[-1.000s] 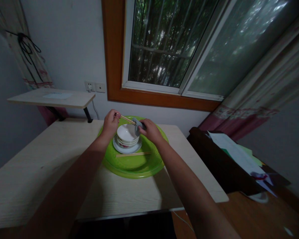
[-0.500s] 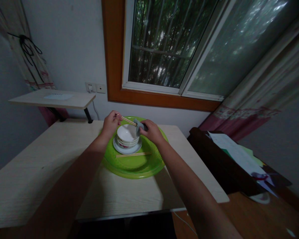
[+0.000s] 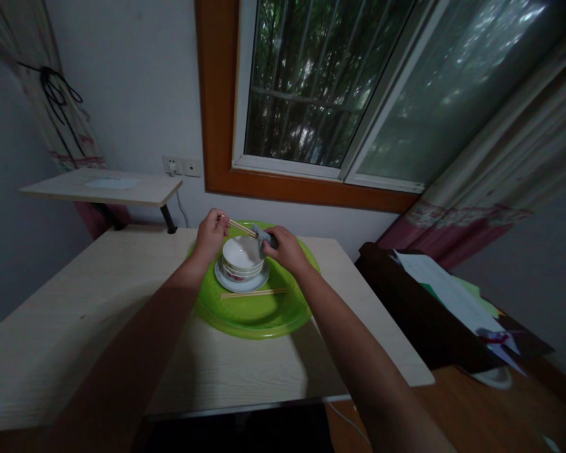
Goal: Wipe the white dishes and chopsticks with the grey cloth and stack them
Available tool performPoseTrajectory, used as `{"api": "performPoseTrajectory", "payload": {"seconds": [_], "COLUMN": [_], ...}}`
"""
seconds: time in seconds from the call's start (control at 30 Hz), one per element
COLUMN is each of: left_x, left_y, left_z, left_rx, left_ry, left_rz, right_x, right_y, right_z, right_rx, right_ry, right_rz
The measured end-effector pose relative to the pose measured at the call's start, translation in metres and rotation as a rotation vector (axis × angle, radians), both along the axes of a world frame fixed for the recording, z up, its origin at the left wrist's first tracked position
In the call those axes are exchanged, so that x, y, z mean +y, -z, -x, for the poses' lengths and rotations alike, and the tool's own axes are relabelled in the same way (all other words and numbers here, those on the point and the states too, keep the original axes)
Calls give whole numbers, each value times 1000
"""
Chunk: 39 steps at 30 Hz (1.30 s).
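My left hand [image 3: 212,231] is closed on one end of a pair of chopsticks [image 3: 241,227], held above the far side of a green basin [image 3: 259,330]. A grey cloth [image 3: 261,239] is bunched in my right hand [image 3: 284,246] and wraps the chopsticks' other end. Just below, several stacked white bowls [image 3: 241,253] rest on a white plate [image 3: 241,287] inside the basin. More chopsticks [image 3: 253,293] lie on the basin floor in front of the plate.
The basin stands on a pale wooden table [image 3: 245,371]. A small raised shelf [image 3: 104,187] with a paper on it is at the back left. To the right, papers [image 3: 446,289] lie on a dark brown piece of furniture [image 3: 419,314]. A window [image 3: 321,88] is behind.
Both hands keep hold of the chopsticks and cloth in almost the same place. The cloth has shifted very slightly left along the chopsticks; the bowls and basin have not moved.
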<state>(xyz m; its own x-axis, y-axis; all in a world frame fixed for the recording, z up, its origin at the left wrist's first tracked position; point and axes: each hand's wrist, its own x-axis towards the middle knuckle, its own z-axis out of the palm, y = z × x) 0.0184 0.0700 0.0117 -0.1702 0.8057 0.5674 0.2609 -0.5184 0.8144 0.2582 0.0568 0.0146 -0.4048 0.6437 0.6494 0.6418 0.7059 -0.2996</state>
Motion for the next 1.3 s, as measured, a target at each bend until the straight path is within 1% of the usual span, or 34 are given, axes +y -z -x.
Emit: {"api": "performPoseTrajectory", "payload": {"seconds": [0.17,0.27,0.4,0.47,0.63,0.7,0.8,0.9,0.97,1.03,1.13,1.3], "left_x": [1,3,6,7,7,6,4,3,4,5,7,8], "left_y": [-2,-1,0,0,1,1,0,0,1,3,5,5], "left_z": [6,10,14,15,14,13,11,8,7,7,7,7], "left_rx": [-80,-136,-195,-206,-208,-200,-138,-91,-93,-105,-135,-197], "left_ry": [-149,-200,-264,-276,-242,-226,-195,-136,-84,-44,-6,26], "left_rz": [-62,-71,-70,-66,-53,-55,-42,-24,-19,-15,-7,1], "right_x": [4,11,19,21,21,19,15,11,9,8,8,8], "right_y": [2,5,10,11,10,7,3,0,0,1,3,4], "right_z": [-3,-7,-16,-19,-24,-24,-21,-17,-14,-12,-10,-10], "right_rx": [-8,4,76,126,267,293,290,239,169,84,9,37], "right_ry": [68,157,287,343,443,435,368,230,131,60,33,46], "right_rz": [-6,-20,-19,-20,-66,-83,-101,-96,-79,-42,29,68]}}
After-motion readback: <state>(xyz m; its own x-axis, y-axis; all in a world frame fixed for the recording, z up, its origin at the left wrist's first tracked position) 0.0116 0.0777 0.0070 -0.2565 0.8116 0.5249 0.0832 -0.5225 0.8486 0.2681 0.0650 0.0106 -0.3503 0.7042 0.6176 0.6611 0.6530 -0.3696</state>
